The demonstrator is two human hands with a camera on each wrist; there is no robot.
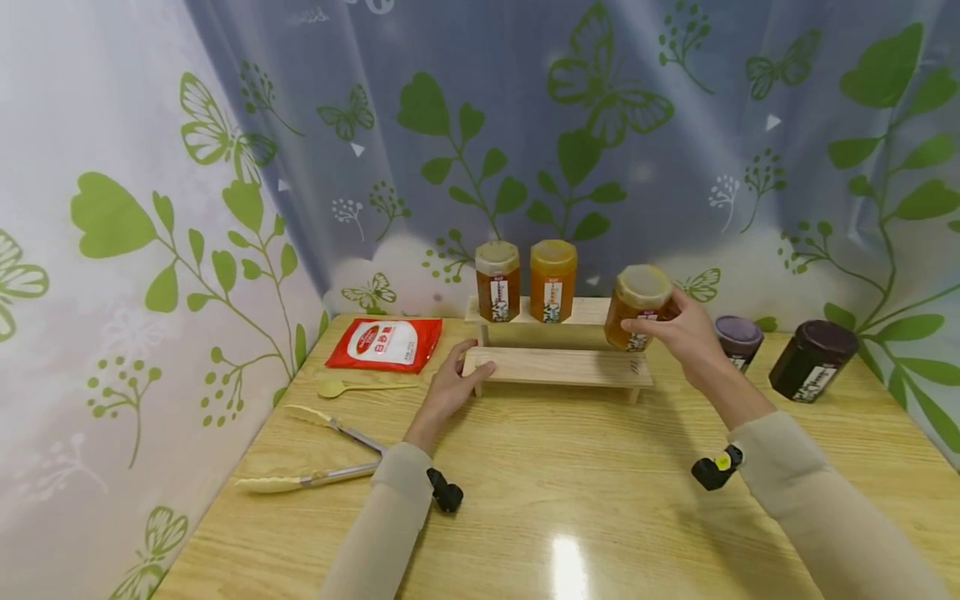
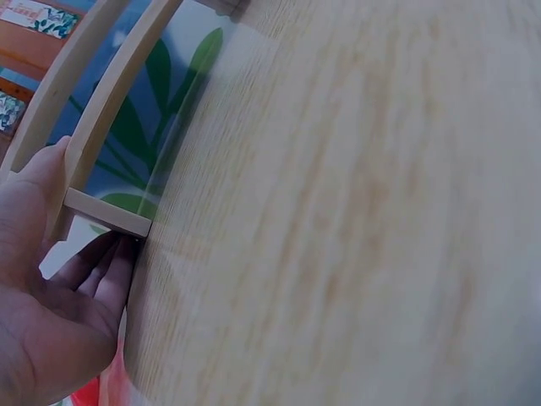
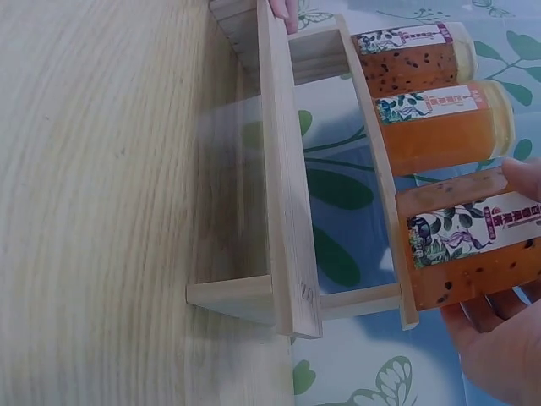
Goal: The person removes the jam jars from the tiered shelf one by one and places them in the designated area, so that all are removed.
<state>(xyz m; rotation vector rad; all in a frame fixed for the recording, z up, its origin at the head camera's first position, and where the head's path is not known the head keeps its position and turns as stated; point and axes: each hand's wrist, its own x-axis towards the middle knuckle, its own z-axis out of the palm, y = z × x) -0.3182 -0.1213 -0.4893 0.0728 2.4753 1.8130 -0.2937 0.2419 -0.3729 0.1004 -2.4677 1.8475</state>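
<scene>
A two-step wooden rack (image 1: 558, 365) stands mid-table. Two amber jars (image 1: 497, 282) (image 1: 552, 281) stand upright on its upper step. My right hand (image 1: 677, 327) grips a third amber jar (image 1: 636, 307) round its side, slightly tilted at the right end of the upper step. In the right wrist view this jar (image 3: 473, 249) has its base against the upper board (image 3: 380, 169), beside the other two jars (image 3: 444, 127). My left hand (image 1: 459, 377) holds the left end of the lower step. In the left wrist view its thumb (image 2: 34, 190) lies on the shelf edge (image 2: 106, 211).
Two dark purple jars (image 1: 738, 340) (image 1: 812, 360) stand on the table (image 1: 570, 500) right of the rack. A red packet (image 1: 385, 343), a pale spoon (image 1: 352, 387) and tongs (image 1: 322, 450) lie at the left. A leaf-print curtain (image 1: 525, 125) closes the back and sides.
</scene>
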